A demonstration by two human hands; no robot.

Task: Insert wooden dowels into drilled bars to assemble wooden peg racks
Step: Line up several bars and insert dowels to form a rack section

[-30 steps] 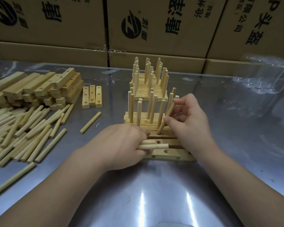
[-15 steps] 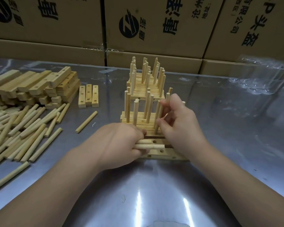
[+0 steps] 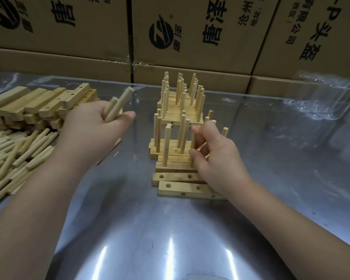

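Cartons (image 3: pixel 89 27) are lining the back of a shiny steel table (image 3: pixel 129 229). Right hand (image 3: pixel 216 160) is pinching an upright dowel (image 3: pixel 192 146) standing in a pale square-edged bar (image 3: pixel 170 167). Left hand (image 3: pixel 91 130) is gripping two smooth round spares (image 3: pixel 117 104), tilted up and away, well left of the empty drilled bars (image 3: pixel 176 177) lying crosswise just by the other hand.

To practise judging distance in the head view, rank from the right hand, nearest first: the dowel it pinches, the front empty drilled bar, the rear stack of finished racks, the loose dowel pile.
1. pinched dowel: upright, held by the right hand.
2. front empty drilled bar: its right end lies under the wrist.
3. rear stack of finished racks: behind, centre.
4. loose dowel pile: far left.
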